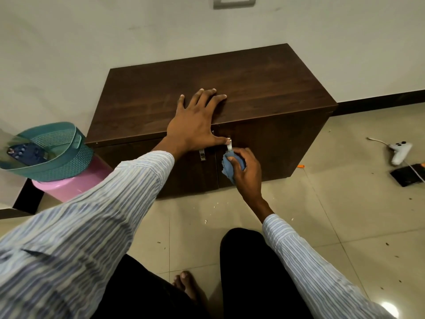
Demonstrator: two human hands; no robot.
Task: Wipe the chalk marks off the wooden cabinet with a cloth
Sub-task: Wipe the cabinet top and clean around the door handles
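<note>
Dark matt wood-grain cabinet (230, 88), soft blue cloth (232, 163), shiny metal handle (202, 155), glossy floor tiles (345, 215)

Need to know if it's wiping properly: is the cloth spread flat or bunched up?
Bunched: the blue cloth is wadded inside the right hand, by the cabinet door handle.

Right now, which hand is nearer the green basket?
Left. The left hand rests flat on the cabinet top, right of the green basket; the right hand, gripping the cloth, is farther right.

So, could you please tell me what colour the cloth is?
The cloth is blue, bunched in the right hand; the head view shows it.
</note>
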